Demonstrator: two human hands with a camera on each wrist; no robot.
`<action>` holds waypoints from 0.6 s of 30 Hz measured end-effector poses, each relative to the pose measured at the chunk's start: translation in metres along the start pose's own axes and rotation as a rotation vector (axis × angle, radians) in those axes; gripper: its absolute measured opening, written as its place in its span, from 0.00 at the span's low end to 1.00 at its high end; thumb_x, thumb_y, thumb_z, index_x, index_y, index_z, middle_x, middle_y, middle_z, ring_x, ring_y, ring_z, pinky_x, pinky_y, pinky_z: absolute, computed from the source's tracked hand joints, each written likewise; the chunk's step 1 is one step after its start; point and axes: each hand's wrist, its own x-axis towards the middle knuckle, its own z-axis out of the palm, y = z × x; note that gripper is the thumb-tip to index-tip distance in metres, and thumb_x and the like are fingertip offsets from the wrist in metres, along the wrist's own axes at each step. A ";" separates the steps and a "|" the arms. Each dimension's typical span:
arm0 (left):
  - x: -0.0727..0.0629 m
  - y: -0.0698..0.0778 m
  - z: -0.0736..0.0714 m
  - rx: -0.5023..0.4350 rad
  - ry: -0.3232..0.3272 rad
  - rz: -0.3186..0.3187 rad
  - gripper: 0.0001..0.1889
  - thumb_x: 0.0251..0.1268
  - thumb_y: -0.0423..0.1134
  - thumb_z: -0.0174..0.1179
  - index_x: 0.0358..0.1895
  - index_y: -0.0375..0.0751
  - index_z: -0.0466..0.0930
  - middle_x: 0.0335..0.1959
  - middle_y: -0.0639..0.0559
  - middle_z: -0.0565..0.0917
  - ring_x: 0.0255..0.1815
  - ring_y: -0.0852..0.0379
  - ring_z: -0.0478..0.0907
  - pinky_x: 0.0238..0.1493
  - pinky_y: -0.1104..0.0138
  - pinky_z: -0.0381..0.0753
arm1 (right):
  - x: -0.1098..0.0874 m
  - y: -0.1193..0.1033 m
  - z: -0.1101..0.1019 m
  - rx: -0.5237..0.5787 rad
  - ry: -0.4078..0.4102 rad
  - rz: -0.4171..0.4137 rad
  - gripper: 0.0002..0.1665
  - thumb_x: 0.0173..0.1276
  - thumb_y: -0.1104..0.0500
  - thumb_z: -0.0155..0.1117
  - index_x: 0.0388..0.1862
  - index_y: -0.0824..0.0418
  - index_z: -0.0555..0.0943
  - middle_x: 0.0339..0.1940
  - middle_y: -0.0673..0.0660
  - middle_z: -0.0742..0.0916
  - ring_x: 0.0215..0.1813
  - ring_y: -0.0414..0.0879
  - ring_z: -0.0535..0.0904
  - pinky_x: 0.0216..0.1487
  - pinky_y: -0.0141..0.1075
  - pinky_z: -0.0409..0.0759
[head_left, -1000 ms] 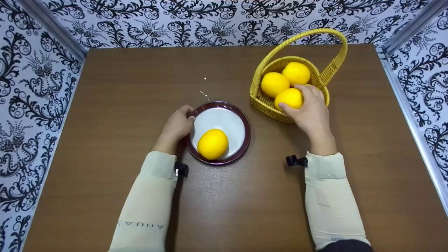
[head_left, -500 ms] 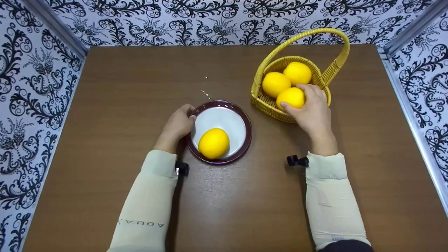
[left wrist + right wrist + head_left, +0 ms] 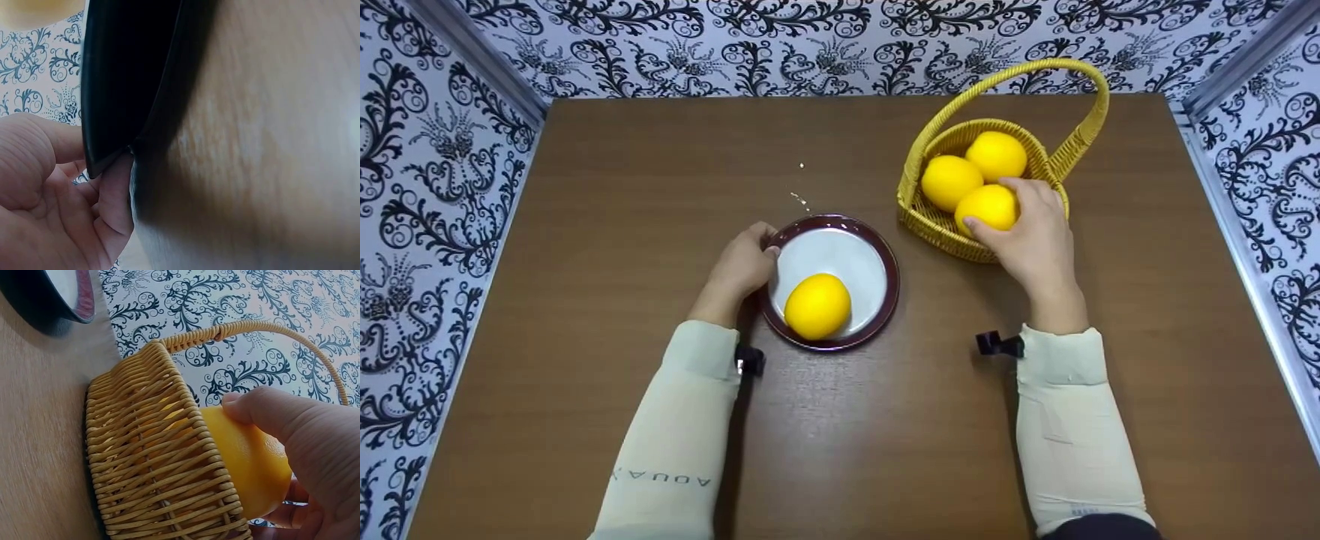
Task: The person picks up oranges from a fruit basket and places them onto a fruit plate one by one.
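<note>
My left hand (image 3: 741, 262) grips the left rim of a round plate (image 3: 890, 281) with a white middle and dark maroon edge. In the left wrist view the thumb and fingers lie on either side of the plate's dark rim (image 3: 112, 84). One yellow citrus fruit (image 3: 817, 307) lies on the plate. At right, my right hand (image 3: 1039, 240) holds another yellow citrus fruit (image 3: 988, 208) at the near side of a yellow wicker basket (image 3: 941, 238). The right wrist view shows this fruit (image 3: 247, 464) partly above the basket's rim, thumb on top and fingertips beneath.
Two more yellow fruits, one at left (image 3: 952, 182) and one behind (image 3: 997, 155), sit in the basket. Its tall handle (image 3: 1012, 73) arches above. The brown table (image 3: 660, 165) meets patterned walls (image 3: 825, 49) at the back and sides.
My right hand and the fruit it holds have shifted slightly right relative to the basket. The left hand and plate stay nearly still.
</note>
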 end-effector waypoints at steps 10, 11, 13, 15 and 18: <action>0.000 0.001 -0.001 0.009 0.001 0.002 0.12 0.80 0.40 0.49 0.58 0.42 0.75 0.57 0.39 0.81 0.58 0.41 0.75 0.67 0.49 0.73 | 0.000 -0.003 -0.004 -0.002 0.004 0.012 0.45 0.63 0.38 0.75 0.73 0.58 0.73 0.72 0.62 0.75 0.72 0.60 0.67 0.68 0.64 0.69; 0.000 0.001 -0.001 0.008 0.001 0.002 0.12 0.80 0.40 0.49 0.58 0.42 0.75 0.57 0.39 0.81 0.58 0.40 0.75 0.67 0.49 0.73 | 0.000 -0.003 -0.004 -0.002 0.005 0.013 0.46 0.63 0.38 0.75 0.73 0.58 0.73 0.72 0.62 0.75 0.72 0.60 0.67 0.68 0.64 0.69; 0.000 0.001 -0.001 0.007 -0.001 -0.002 0.12 0.81 0.40 0.49 0.58 0.42 0.75 0.57 0.39 0.81 0.57 0.40 0.75 0.67 0.49 0.73 | -0.001 -0.004 -0.005 -0.004 0.005 0.017 0.45 0.63 0.38 0.75 0.73 0.58 0.73 0.72 0.62 0.75 0.73 0.59 0.67 0.68 0.64 0.69; 0.000 0.001 -0.001 0.006 -0.001 -0.005 0.12 0.80 0.40 0.49 0.58 0.42 0.75 0.57 0.39 0.81 0.57 0.40 0.75 0.67 0.49 0.73 | -0.001 -0.004 -0.006 -0.003 0.006 0.021 0.45 0.63 0.38 0.75 0.73 0.58 0.73 0.72 0.62 0.75 0.73 0.59 0.67 0.68 0.65 0.69; 0.000 0.001 -0.001 -0.002 -0.003 -0.010 0.12 0.80 0.40 0.50 0.58 0.43 0.75 0.57 0.40 0.81 0.58 0.41 0.75 0.67 0.49 0.74 | -0.001 -0.006 -0.006 0.001 0.008 0.026 0.45 0.63 0.38 0.75 0.73 0.57 0.74 0.72 0.61 0.75 0.73 0.59 0.67 0.67 0.65 0.69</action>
